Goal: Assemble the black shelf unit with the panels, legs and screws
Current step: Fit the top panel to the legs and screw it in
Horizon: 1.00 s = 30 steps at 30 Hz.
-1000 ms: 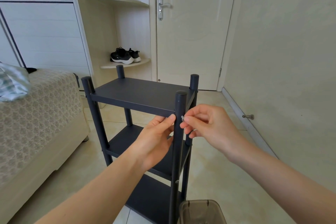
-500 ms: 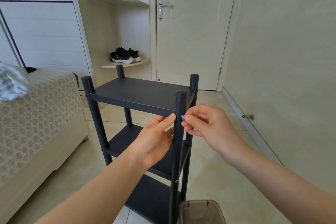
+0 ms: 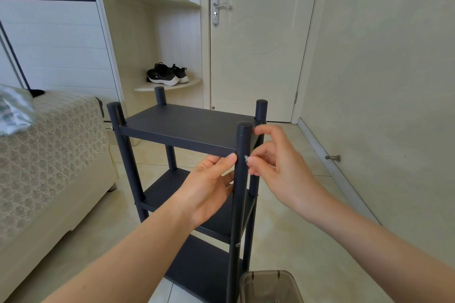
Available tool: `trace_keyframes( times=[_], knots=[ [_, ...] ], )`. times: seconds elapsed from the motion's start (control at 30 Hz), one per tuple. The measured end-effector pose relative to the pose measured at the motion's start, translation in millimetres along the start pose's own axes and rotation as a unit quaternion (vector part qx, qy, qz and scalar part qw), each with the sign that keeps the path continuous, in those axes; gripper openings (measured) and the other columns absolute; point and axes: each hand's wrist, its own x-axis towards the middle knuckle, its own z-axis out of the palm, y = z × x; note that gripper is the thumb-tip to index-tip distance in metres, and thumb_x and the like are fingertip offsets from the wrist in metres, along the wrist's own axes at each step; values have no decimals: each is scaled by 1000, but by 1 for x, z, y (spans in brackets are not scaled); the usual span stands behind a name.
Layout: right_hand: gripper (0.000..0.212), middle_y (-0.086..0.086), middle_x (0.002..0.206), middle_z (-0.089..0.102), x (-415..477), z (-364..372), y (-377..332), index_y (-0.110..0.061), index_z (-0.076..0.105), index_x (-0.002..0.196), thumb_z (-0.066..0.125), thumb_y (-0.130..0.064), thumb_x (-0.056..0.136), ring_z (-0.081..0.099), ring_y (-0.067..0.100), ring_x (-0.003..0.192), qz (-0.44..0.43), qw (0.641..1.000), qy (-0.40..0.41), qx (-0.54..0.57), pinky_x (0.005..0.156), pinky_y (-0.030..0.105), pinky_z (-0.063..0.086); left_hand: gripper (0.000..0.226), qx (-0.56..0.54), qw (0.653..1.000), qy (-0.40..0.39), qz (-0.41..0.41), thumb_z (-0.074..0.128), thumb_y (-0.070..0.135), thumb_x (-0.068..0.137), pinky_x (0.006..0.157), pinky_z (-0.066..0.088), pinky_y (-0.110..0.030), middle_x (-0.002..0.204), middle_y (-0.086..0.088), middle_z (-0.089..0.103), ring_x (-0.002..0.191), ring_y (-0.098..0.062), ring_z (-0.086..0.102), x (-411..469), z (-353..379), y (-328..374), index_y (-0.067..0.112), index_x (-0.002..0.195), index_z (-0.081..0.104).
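Straight ahead at twelve o'clock, the shelf unit [image 3: 187,128] stands upright on the floor. Its top panel [image 3: 172,120], middle panel [image 3: 162,194] and bottom panel [image 3: 204,270] are in place between the four legs. I judge the job nearly finished. A lower screw [image 3: 237,245] already sits in the near leg [image 3: 240,204] at about the bottom panel's level. What remains, as far as I can see, is fastening the top panel's near-right corner. The joints on the far side are hidden from me, so I cannot vouch for them.

My left hand [image 3: 209,187] comes in from seven o'clock and grips that leg just under the top panel, thumb pressed on its nine o'clock side and fingers curled behind. My right hand [image 3: 278,167] comes from four o'clock and pinches a small silver screw [image 3: 246,158] in its fingertips, with the index finger lifted beside the leg's cap. The screw sits at the leg's three o'clock side, level with the panel's edge and touching the leg or just entering it. How deep it has gone I cannot tell. At six o'clock, a brownish plastic box [image 3: 268,285] stands on the floor just beside the leg's foot.
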Motion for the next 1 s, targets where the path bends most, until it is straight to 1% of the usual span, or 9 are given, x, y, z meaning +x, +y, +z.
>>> trace_keyframes(
  times=[0.07,0.13,0.27,0.4,0.53,0.73,0.9,0.97,1.0],
  knots=[
    [59,-2,82,63,2,-5,-3,-40,30,139,57,-10,96,68,12,77,14,998,-44,34,86,35,57,34,11,1000,2,1,60,25,96,97,48,-40,113,-13,71,111,-28,65,-1,-1,0,2,122,61],
    [68,-1,80,62,5,-11,-6,-46,28,144,56,-8,96,69,15,77,19,995,-82,51,86,36,58,37,15,1000,5,3,61,26,95,97,48,-41,114,-13,71,111,-28,65,-3,-1,-1,0,122,61],
    [62,-2,76,61,11,-14,-8,-41,38,141,58,-6,94,70,17,78,9,994,-96,54,88,39,57,32,17,1000,9,10,62,29,91,95,48,-40,112,-13,70,107,-25,66,-5,2,-1,6,113,60],
    [61,-3,77,61,12,-13,-7,-40,37,141,58,-7,94,69,16,77,8,994,-99,43,88,40,57,31,16,1000,11,10,65,32,86,98,45,-41,109,-12,71,104,-22,69,-3,2,-2,7,103,59],
    [61,-3,80,64,13,-12,-4,-44,35,140,59,-11,94,67,12,75,-11,997,-75,-10,86,38,55,39,1,1000,9,12,66,31,85,98,45,-42,109,-11,70,103,-22,68,-1,3,-1,9,116,55],
    [60,-7,84,63,7,-11,-4,-37,35,143,63,-17,93,62,5,80,-39,996,-30,-70,77,19,50,36,-7,1000,11,-1,63,26,89,95,49,-40,117,-12,69,112,-27,68,-3,5,1,7,119,58],
    [56,-9,88,61,10,-8,-3,-34,40,139,66,-23,91,63,6,84,-9,998,-14,-59,72,12,48,58,23,999,34,-10,66,28,87,105,44,-45,125,-17,66,119,-28,64,-7,3,4,-2,134,52],
    [56,-9,95,61,12,-8,-2,-35,41,137,68,-28,89,63,8,89,26,999,-19,-30,78,16,52,51,56,997,48,-8,66,28,87,107,43,-47,119,-16,69,115,-25,66,-9,4,7,-2,127,57],
    [57,-8,100,61,13,-9,-1,-35,42,138,69,-30,88,64,10,93,54,998,-30,-4,84,24,55,43,79,995,56,-6,65,28,89,106,44,-45,116,-16,70,112,-23,68,-11,5,9,-2,120,61]
  ],
)
